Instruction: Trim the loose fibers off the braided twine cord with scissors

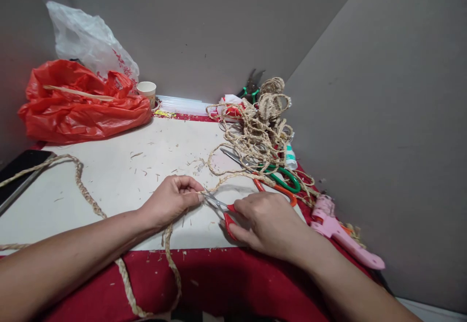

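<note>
Between the thumb and fingers of my left hand (175,198) is a braided straw cord (168,249), pinched near the middle of the white board. Its length hangs down over the red cloth and loops back up under my left forearm. My right hand (268,222) grips small red-handled scissors (219,206), thumb and fingers in the loops. The blades are parted and meet the cord right beside my left fingertips. From there a thin stretch of cord runs right toward a tangled heap of straw cord (255,127). Larger scissors with green and orange handles (279,178) lie beside that heap.
A red plastic bag (83,113) with a clear bag (87,35) behind it and a paper cup (146,91) stand back left. Green-handled pruners (251,88) lean at the back wall. A pink glue gun (346,239) lies right, a dark phone-like device (24,171) left. Scraps dot the white board (120,166).
</note>
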A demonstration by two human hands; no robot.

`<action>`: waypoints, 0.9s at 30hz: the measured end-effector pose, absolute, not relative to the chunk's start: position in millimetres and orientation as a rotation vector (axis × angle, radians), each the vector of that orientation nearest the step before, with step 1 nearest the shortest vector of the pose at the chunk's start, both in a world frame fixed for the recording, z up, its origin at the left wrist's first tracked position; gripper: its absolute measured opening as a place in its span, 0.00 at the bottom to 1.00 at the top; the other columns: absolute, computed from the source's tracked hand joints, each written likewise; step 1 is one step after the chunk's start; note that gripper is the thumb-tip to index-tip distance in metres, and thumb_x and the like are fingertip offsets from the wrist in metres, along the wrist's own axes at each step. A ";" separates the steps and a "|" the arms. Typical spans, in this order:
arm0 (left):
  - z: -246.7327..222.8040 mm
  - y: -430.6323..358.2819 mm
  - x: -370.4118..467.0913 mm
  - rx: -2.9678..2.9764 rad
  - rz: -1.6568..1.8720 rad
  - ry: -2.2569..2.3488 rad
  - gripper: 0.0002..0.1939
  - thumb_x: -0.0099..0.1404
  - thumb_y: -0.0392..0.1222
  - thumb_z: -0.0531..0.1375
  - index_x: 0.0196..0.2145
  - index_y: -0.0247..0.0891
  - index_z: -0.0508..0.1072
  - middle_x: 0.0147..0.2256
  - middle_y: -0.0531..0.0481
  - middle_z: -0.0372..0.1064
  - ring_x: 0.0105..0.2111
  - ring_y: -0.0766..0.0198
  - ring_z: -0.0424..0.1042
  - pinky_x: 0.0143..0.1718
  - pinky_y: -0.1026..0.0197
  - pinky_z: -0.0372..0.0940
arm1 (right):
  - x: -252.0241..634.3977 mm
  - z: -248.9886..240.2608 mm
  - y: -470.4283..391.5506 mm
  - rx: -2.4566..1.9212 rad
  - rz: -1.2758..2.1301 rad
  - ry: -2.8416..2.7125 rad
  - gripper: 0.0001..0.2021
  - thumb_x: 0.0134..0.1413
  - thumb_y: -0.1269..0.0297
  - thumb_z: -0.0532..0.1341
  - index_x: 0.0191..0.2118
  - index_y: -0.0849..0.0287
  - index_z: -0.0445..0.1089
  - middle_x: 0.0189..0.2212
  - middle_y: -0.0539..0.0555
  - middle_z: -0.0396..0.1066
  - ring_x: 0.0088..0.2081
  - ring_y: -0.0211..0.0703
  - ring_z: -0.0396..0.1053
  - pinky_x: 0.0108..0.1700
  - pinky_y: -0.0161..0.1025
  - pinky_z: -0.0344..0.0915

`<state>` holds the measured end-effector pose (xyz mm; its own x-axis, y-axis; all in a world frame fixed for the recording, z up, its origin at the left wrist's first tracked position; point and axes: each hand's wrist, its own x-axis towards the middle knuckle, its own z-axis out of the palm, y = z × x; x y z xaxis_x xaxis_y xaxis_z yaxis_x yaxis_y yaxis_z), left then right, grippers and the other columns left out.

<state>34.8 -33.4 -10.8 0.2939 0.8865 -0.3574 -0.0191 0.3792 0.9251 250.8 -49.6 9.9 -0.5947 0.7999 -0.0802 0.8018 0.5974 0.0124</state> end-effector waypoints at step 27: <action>-13.2 -28.5 34.2 0.965 0.743 1.078 0.06 0.49 0.35 0.65 0.25 0.32 0.71 0.16 0.55 0.64 0.15 0.73 0.60 0.18 0.67 0.56 | 254.3 5.3 -46.4 1.293 -0.040 2.852 0.15 0.54 0.59 0.57 0.20 0.60 0.67 0.17 0.52 0.68 0.20 0.35 0.56 0.28 0.39 0.39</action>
